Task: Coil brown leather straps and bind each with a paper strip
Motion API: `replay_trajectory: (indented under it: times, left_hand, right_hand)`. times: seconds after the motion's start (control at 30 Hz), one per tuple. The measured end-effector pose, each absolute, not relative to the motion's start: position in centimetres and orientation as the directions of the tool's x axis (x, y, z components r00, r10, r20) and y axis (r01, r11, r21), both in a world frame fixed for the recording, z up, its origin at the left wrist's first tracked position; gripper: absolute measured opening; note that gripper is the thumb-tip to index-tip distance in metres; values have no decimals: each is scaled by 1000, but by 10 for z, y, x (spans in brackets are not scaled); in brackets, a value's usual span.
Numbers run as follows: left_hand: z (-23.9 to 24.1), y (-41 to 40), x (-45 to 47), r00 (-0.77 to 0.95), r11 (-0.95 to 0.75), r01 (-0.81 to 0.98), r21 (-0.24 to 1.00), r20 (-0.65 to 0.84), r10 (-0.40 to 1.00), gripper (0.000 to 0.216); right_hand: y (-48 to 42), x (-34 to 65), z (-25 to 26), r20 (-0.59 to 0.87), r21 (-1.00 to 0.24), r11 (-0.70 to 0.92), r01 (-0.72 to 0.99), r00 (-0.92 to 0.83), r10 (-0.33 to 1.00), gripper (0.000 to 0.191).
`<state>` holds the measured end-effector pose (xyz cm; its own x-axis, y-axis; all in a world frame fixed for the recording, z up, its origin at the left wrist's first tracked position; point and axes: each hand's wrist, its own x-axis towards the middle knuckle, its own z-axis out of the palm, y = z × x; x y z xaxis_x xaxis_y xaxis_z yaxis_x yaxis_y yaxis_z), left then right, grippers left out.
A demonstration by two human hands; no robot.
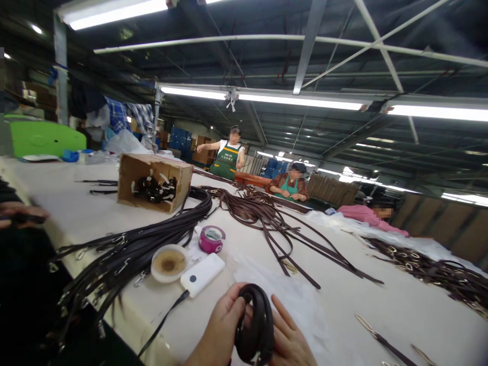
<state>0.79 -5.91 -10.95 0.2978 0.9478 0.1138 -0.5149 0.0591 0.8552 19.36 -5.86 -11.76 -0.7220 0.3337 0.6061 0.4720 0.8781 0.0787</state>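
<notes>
A coiled dark leather strap (pixel 254 325) stands on edge at the bottom middle of the head view. My left hand (pixel 219 330) grips its left side, thumb curled over the rim. My right hand (pixel 290 338) presses against the coil's right side with fingers stretched along it. Both hands are low over the white-covered table (pixel 381 300), above a thin clear plastic sheet (pixel 290 290).
A white power bank (pixel 202 274) with cable, a small bowl (pixel 169 263) and a purple tape roll (pixel 211 239) lie just beyond my hands. Black straps (pixel 133 249) drape left, brown straps (pixel 274 223) spread centre. A cardboard box (pixel 152 181) stands behind. Other people work at the far side.
</notes>
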Motion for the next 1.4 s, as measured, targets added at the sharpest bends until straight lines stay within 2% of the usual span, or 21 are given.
replay_trajectory:
  times: [0.03,0.07,0.1,0.13,0.17,0.2,0.27,0.33,0.43,0.57,0.63,0.7,0.77,0.87,0.97,1.1,1.3,1.4]
  left_hand:
    - [-109,-59,4,251,-14,-429,903,134,959,41]
    - [-108,-59,2,204,-77,-329,941,151,967,39]
    - [-108,-60,0,168,-130,-223,966,170,971,38]
    - [-108,-60,0,144,-180,-119,976,196,970,38]
    - [-109,-61,0,137,-229,-25,973,230,964,38]
    - [-110,-61,1,141,-277,54,959,267,953,39]
    - [-114,-63,3,165,-358,175,917,331,929,41]
    - [-118,-64,2,194,-405,251,879,364,911,43]
    - [-126,-64,-1,219,-465,291,836,415,883,43]
    - [-135,-66,-4,169,-465,259,847,434,885,41]
    - [-137,-68,-6,149,-371,232,899,345,927,41]
    - [-137,-70,-9,136,-267,204,942,242,961,42]
    - [-137,-71,-15,112,-226,190,955,208,972,41]
    - [-136,-71,-26,85,-218,226,949,204,975,42]
    - [-140,-70,-35,90,-258,298,919,242,966,44]
    - [-153,-69,-38,97,-331,386,861,319,943,48]
    - [-168,-65,-36,137,-363,464,808,339,931,47]
    - [-175,-63,-36,162,-386,525,758,357,920,48]
  right_hand:
    - [-61,195,-124,630,-50,870,491,-660,409,43]
    - [-65,195,-130,643,-247,830,501,-555,527,40]
    - [-69,193,-135,615,-496,730,470,-403,677,37]
    - [-75,189,-139,520,-736,568,368,-230,823,37]
    - [-81,183,-141,372,-901,380,208,-78,925,43]
    - [-86,176,-141,225,-974,224,43,22,974,51]
    - [-96,162,-137,68,-987,83,-138,110,992,66]
    - [-101,151,-130,53,-992,65,-107,115,992,69]
    - [-103,146,-123,37,-999,39,-33,56,998,60]
    - [-102,141,-128,151,-988,150,23,71,986,54]
    - [-101,134,-135,241,-964,221,150,132,961,49]
    - [-101,128,-139,260,-946,222,237,146,954,45]
    - [-102,123,-138,168,-976,155,151,75,983,44]
    - [-104,118,-131,48,-996,37,-87,-136,990,45]
    - [-105,114,-124,-10,-987,-46,-155,-227,974,48]
    - [-105,107,-128,-107,-971,-144,-190,-191,976,49]
    - [-104,99,-140,-58,-980,-71,-188,-74,996,42]
    - [-100,98,-147,-70,-991,-72,-115,-27,997,39]
